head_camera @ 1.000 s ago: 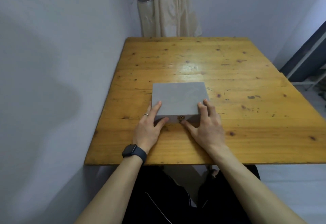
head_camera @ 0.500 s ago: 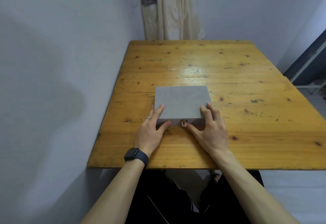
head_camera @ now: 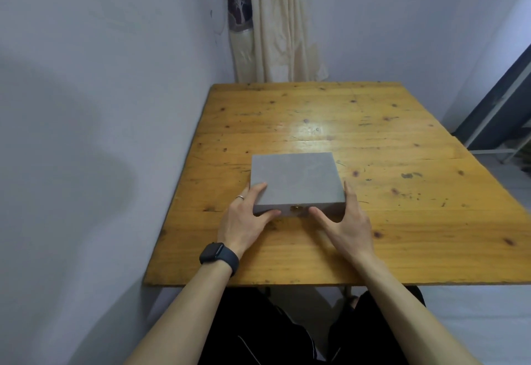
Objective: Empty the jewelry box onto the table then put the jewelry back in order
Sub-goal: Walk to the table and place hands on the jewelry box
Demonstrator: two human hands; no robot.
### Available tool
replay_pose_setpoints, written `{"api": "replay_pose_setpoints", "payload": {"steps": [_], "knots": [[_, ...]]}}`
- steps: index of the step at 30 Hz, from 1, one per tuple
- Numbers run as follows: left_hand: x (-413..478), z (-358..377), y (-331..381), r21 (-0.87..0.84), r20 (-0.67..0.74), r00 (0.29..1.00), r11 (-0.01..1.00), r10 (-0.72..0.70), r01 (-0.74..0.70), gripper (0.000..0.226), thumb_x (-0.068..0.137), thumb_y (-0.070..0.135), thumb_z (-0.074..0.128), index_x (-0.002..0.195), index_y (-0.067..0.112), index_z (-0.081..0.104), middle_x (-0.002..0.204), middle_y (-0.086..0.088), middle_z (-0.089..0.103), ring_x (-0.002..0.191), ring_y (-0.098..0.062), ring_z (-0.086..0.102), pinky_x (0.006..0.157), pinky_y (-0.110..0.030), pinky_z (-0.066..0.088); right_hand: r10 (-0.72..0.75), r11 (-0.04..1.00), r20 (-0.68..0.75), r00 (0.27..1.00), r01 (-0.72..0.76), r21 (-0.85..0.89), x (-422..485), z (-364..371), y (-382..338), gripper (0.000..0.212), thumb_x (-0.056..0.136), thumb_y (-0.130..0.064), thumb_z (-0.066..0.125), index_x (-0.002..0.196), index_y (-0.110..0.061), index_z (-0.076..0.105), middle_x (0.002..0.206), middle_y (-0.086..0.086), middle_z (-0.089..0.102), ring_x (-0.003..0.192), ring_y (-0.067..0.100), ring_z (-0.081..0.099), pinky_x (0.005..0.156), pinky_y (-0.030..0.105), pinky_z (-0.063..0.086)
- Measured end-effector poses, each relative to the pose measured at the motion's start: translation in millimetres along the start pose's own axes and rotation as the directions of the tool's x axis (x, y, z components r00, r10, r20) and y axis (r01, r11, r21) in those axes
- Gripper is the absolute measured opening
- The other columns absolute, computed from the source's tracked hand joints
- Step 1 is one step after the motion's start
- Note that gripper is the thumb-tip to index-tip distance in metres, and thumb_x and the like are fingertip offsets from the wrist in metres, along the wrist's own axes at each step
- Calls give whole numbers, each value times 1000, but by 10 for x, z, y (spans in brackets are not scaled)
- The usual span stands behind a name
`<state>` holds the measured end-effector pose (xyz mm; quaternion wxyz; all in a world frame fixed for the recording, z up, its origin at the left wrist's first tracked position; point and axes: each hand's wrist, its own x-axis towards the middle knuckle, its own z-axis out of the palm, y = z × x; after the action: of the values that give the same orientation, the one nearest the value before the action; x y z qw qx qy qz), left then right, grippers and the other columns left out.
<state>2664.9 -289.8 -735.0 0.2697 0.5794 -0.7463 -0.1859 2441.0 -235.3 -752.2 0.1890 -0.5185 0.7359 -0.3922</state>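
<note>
Jewelry box (head_camera: pixel 296 180) is sitting flat on the table (head_camera: pixel 416 221), lid closed, gold clasp (head_camera: pixel 297 207) facing me, directly btw my two hands.

My L hand (head_camera: pixel 244 218) is spreading over the box's near-L corner. Its fingers are lying straight on the lid top, w/ the thumb pressing against the front face just L of the clasp. It's wearing a ring (head_camera: pixel 240 197) on one finger & a dark watch (head_camera: pixel 218 254) on the wrist.

My R hand (head_camera: pixel 344 221) is also spreading wide at the near-R corner. Its fingers are running straight along the box's R side wall, and the thumb is reaching in toward the front face R of the clasp. Can't tell if that thumb tip is actually touching. Neither hand is curling round anything.

Edges & room: the box is lying L of ctr, nearer the table's L edge than the R. The wall (head_camera: pixel 86 134) is running tight along that L edge, so little room is showing there. A wide stretch of wood is showing to the R of the box & beyond it, up to the far edge, where a curtain (head_camera: pixel 275 34) is hanging. A narrower strip is lying btw the box front & the near edge, under my palms.
</note>
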Motion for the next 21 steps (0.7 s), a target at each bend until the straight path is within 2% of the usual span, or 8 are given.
{"api": "replay_pose_setpoints", "payload": {"steps": [3, 8, 11, 14, 17, 19, 21], "knots": [[16, -84, -5, 37, 4, 1000, 999, 7, -8, 68, 83, 56, 72, 143, 34, 49, 136, 1, 60, 115, -18, 59, 88, -31, 55, 33, 999, 35, 999, -34, 20, 4, 5, 0, 101, 79, -62, 70, 158, -19, 23, 146, 9, 50, 130, 26, 48, 106, 44, 45], [10, -109, -14, 120, -6, 999, 992, 35, -34, 70, 82, 64, 65, 144, 35, 48, 139, -2, 60, 115, -18, 63, 89, -30, 56, 61, 997, 15, 998, -62, 55, 20, -1, 22, 99, 78, -58, 74, 157, -20, 27, 142, 7, 53, 127, 24, 51, 103, 42, 46], [11, -117, -12, 177, -40, 996, 982, 74, -66, 67, 84, 66, 61, 143, 35, 50, 138, 2, 61, 112, -15, 64, 84, -26, 55, 45, 996, 14, 999, -46, 71, 22, 0, 29, 97, 78, -56, 75, 156, -22, 28, 140, 6, 55, 124, 22, 52, 102, 39, 46], [18, -110, -32, 246, -79, 988, 963, 129, -106, 65, 85, 67, 58, 139, 31, 56, 135, 1, 63, 108, -18, 67, 78, -30, 57, 38, 996, 2, 999, -38, 78, 27, 0, 26, 94, 79, -54, 76, 155, -22, 31, 136, 5, 57, 121, 21, 53, 99, 37, 46], [24, -89, -42, 278, -148, 967, 947, 209, -162, 63, 85, 69, 53, 129, 26, 66, 121, -3, 71, 89, -20, 73, 62, -27, 57, 31, 995, -8, 999, -31, 91, 15, -12, 23, 89, 79, -53, 77, 151, -21, 37, 130, 4, 60, 119, 22, 55, 97, 37, 47], [57, -133, 4, 287, -207, 947, 941, 246, -182, 60, 85, 68, 55, 121, 23, 71, 104, -4, 76, 74, -18, 72, 50, -21, 50, 34, 994, -2, 999, -33, 109, 16, -21, 26, 81, 78, -54, 76, 144, -21, 45, 123, 1, 62, 116, 23, 57, 94, 37, 48], [139, -228, 85, 309, -253, 935, 937, 249, -165, 56, 84, 68, 56, 115, 24, 72, 84, -2, 75, 65, -18, 68, 44, -18, 39, 12, 995, -4, 1000, -12, 101, 13, -30, 31, 74, 79, -54, 76, 141, -24, 48, 121, -4, 63, 113, 20, 58, 92, 35, 47]]}}
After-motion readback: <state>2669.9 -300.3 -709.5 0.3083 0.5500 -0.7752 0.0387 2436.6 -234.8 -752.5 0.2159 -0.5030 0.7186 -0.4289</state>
